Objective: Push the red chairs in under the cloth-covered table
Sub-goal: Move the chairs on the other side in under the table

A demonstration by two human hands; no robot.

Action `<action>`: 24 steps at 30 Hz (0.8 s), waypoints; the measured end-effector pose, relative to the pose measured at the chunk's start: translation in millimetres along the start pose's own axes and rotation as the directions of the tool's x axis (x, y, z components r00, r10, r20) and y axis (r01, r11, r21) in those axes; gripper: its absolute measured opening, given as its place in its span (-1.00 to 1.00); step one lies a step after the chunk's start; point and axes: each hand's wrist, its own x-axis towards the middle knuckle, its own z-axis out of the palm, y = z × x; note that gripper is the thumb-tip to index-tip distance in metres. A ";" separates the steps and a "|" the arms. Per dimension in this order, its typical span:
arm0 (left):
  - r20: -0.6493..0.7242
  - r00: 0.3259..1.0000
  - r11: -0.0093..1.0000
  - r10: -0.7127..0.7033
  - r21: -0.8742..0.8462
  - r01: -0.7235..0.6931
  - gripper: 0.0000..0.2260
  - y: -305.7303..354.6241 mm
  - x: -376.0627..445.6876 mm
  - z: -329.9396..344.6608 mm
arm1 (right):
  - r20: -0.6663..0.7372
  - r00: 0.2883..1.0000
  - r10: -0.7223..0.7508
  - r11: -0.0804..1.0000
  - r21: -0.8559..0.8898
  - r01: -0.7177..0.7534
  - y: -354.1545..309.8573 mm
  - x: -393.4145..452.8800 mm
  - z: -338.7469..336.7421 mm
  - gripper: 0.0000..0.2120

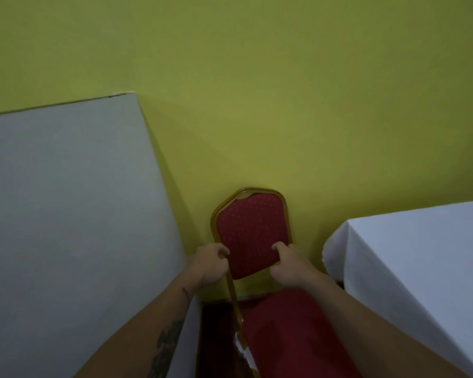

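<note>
Red chair (253, 236) backrest clamped at both side rails by left hand (212, 264) and right hand (287, 264), arms outstretched.

So the chair (253, 233) sits dead center, backrest up against the wall (257, 91) behind it, seat (287, 331) running toward the camera. Left hand (210, 264) is on the left edge of the backrest, right hand (287, 264) on the right edge. Big flat panel (66, 214) leans off to the left, and the cloth-covered desk (421, 263) is on the right, just beside the chair.
</note>
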 end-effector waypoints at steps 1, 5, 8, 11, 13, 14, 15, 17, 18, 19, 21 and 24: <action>-0.004 1.000 1.000 0.008 0.010 -0.008 -0.70 -2.4 17.0 -2.7 | 0.012 1.000 0.011 1.000 0.000 -0.011 -4.0 18.9 -1.4 -0.33; -0.040 0.999 0.998 0.020 0.065 -0.017 -0.66 -22.1 90.7 -18.7 | 0.017 0.999 0.044 0.999 -0.005 -0.044 -27.9 101.5 -4.4 -0.27; -0.072 0.997 0.992 0.006 0.124 0.003 -0.67 -44.3 152.1 -33.1 | 0.038 0.996 0.080 0.997 -0.002 -0.080 -50.2 169.3 1.3 -0.20; -0.069 0.997 0.988 -0.020 0.151 0.031 -0.67 -67.0 213.4 -40.1 | 0.075 0.985 0.155 0.987 0.040 -0.158 -71.3 233.2 9.8 -0.16; -0.054 0.997 0.984 -0.046 0.171 0.055 -0.63 -83.2 254.4 -38.2 | 0.085 0.976 0.200 0.976 0.075 -0.206 -82.8 273.9 17.9 -0.25; -0.048 0.997 0.981 -0.060 0.180 0.067 -0.61 -91.3 274.4 -35.5 | 0.082 0.970 0.229 0.967 0.100 -0.236 -87.4 293.5 22.4 -0.27; -0.032 0.996 0.981 -0.077 0.177 0.082 -0.58 -97.9 292.4 -32.6 | 0.078 0.962 0.262 0.954 0.130 -0.270 -91.7 311.8 26.4 -0.27; 0.021 0.992 0.981 -0.126 0.151 0.122 -0.52 -108.2 325.0 -24.8 | 0.062 0.946 0.319 0.922 0.212 -0.325 -98.1 347.8 35.5 -0.23; 0.043 0.989 0.979 -0.142 0.151 0.134 -0.50 -111.7 338.6 -20.7 | 0.055 0.937 0.345 0.898 0.272 -0.347 -101.4 366.0 40.7 -0.20; 0.063 0.987 0.978 -0.146 0.157 0.134 -0.48 -115.3 351.2 -15.8 | 0.055 0.924 0.379 0.863 0.341 -0.374 -104.8 383.5 46.0 -0.13; 0.096 0.987 0.981 -0.130 0.157 0.114 -0.50 -122.7 371.9 -3.5 | 0.079 0.888 0.453 0.764 0.480 -0.432 -112.5 414.5 56.4 0.03; 0.114 0.986 0.990 -0.124 0.084 0.115 -0.60 -135.3 395.7 15.4 | 0.131 0.829 0.544 0.583 0.651 -0.485 -123.3 447.8 71.9 0.18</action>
